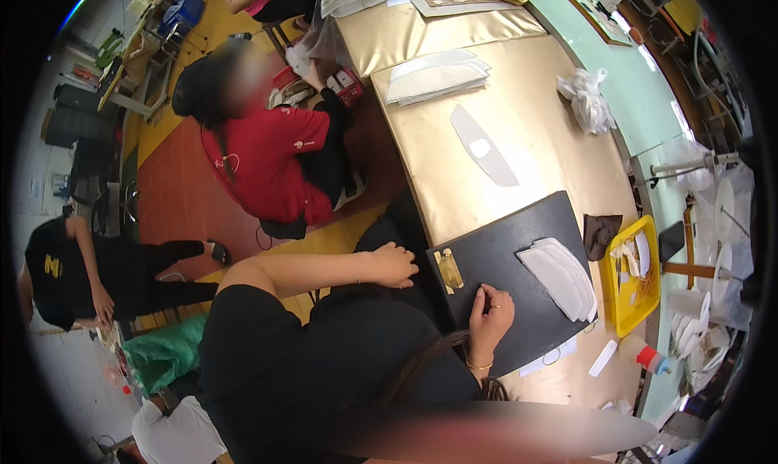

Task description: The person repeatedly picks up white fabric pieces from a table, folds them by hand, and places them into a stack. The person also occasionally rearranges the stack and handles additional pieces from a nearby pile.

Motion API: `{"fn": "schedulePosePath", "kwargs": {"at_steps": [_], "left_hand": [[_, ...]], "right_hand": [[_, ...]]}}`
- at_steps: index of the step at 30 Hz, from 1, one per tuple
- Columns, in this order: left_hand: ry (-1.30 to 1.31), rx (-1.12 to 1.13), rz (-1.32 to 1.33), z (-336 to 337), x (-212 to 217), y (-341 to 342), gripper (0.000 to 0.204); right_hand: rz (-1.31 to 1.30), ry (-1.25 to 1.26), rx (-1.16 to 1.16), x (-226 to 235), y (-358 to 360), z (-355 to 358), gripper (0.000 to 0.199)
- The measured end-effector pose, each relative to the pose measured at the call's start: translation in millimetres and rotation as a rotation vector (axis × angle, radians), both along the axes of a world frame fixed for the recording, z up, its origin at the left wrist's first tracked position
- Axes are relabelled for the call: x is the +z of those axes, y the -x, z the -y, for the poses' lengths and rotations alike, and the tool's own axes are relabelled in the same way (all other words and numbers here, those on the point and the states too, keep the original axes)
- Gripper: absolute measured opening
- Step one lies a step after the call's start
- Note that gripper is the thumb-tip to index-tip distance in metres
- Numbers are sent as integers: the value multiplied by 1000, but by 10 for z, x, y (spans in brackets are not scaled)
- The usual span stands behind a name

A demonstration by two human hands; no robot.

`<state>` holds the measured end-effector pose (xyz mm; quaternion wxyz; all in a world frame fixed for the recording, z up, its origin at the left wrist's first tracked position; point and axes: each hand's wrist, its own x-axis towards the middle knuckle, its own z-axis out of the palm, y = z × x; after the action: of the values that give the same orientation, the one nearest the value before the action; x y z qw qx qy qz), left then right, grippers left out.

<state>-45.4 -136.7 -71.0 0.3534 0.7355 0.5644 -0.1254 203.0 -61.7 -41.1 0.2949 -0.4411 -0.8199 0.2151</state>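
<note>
Left hand (395,265) rests curled, holding nothing, at the black mat's (519,245) corner; right hand (489,314), fingers loosely bent and empty, lies beside the gold piece (448,270). A white stack (559,277) waits untouched, it seems.

This is a small craft workshop where several people do handwork side by side. A long desk (519,132) covered in shiny gold sheet runs through the room, carrying stacks of white cut-out pieces (438,76), a black work mat (519,269) with another pile of white shapes (561,277), a yellow tray (628,290) of small parts and a glue bottle (644,354). White spools on stands (721,221) crowd the right edge. A person in a red shirt (267,160) sits at the desk, another crouches on the red and yellow floor (178,196), and cluttered benches (138,51) line the far side.
</note>
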Motion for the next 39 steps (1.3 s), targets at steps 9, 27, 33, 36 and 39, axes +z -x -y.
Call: {"fn": "schedulePosePath", "kwargs": {"at_steps": [9, 27, 33, 36, 39], "left_hand": [[-327, -109, 916, -677, 1707, -86, 19], [-1481, -236, 622, -853, 2724, -510, 26], [-699, -292, 1566, -534, 2704, 141, 10], [11, -260, 2169, -316, 2997, 659, 24], [160, -559, 2064, -278, 3262, 914, 23]], "right_hand": [[-77, 63, -82, -97, -35, 75, 5], [-164, 0, -121, 93, 33, -41, 3], [-183, 34, -148, -4, 39, 25, 3], [-114, 9, -155, -19, 26, 15, 4], [-89, 50, -160, -30, 15, 30, 5]]}}
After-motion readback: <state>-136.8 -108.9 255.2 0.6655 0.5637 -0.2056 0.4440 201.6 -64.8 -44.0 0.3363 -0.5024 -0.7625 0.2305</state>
